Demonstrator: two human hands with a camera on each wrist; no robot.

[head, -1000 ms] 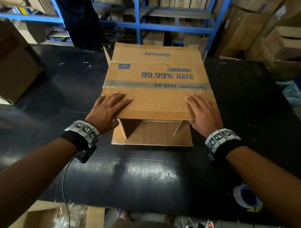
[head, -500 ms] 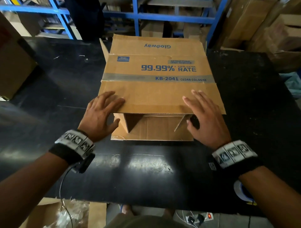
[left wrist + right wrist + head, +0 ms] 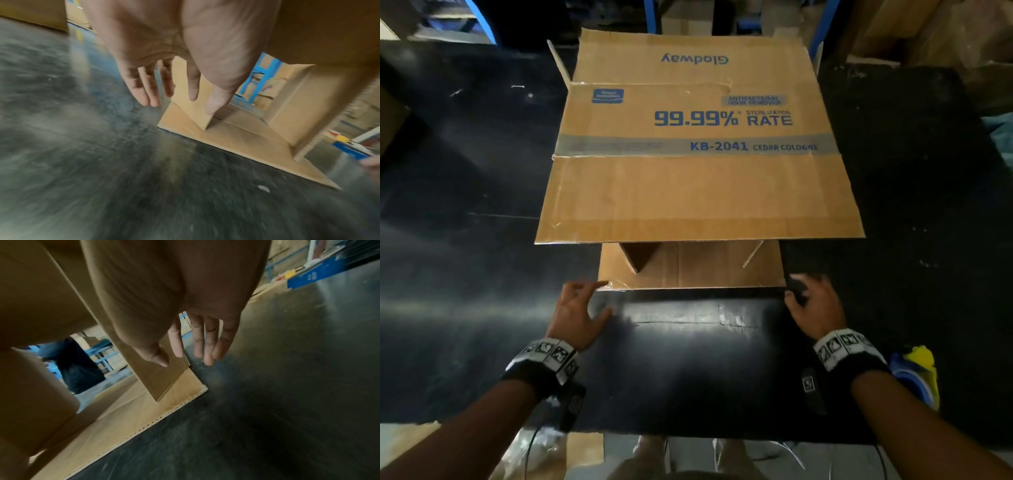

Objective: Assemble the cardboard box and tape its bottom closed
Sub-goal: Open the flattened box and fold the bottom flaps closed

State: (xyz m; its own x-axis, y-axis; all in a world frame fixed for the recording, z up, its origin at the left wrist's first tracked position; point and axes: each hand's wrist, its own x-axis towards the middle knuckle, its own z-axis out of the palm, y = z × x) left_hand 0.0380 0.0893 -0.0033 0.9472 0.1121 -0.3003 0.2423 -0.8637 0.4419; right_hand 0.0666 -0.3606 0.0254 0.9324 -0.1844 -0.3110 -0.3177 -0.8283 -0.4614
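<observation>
A brown cardboard box [image 3: 698,192] printed "99.99% RATE" lies on its side on the black table [image 3: 482,274], its open end facing me. Its top flap [image 3: 698,212] juts out toward me. The bottom flap [image 3: 688,274] lies flat on the table, and the two side flaps [image 3: 193,105] [image 3: 164,374] angle inward. My left hand [image 3: 585,301] hovers by the bottom flap's near left corner, fingers loosely spread and holding nothing, as the left wrist view [image 3: 174,94] also shows. My right hand [image 3: 808,294] is by the near right corner, open and empty [image 3: 185,352].
A blue and yellow tape dispenser [image 3: 914,373] sits at the table's near right edge, just behind my right wrist. Blue shelving [image 3: 822,27] and stacked cartons [image 3: 928,34] stand behind the table. More cardboard lies on the floor at the lower left [image 3: 410,442].
Both hands have lifted off the top flap, pulled back toward me and dropped low to the table by the bottom flap's corners. The box has stayed put.
</observation>
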